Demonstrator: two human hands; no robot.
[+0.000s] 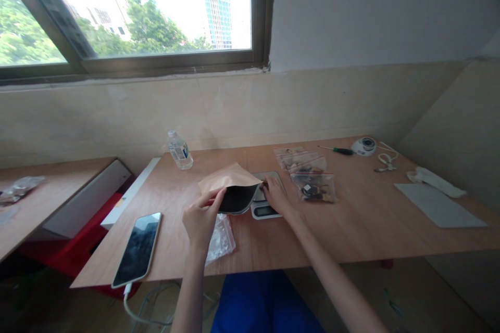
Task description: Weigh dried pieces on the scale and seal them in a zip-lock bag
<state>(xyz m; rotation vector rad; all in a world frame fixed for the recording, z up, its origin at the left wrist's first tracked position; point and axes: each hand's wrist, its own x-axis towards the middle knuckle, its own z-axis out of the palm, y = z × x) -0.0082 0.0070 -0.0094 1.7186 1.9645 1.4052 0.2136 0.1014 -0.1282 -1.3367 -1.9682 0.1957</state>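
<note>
In your head view, your left hand (pixel 201 218) pinches the near lip of the brown pouch (pixel 230 179), which lies between both hands, over the scale (pixel 265 211). Your right hand (pixel 275 195) rests at the pouch's right edge; whether it grips, I cannot tell.

1 tan kraft pouch (pixel 230 179), pinched at its rim by the left hand (pixel 201 218), lies tilted, its dark mouth gaping. 1 small grey scale (pixel 265 207) sits partly under it, touched by the right hand (pixel 275 195).

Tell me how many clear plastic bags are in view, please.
5 clear bags: three overlapping right of the scale, one under the left hand, one on the far-left desk. More may hide in the pile.
</note>
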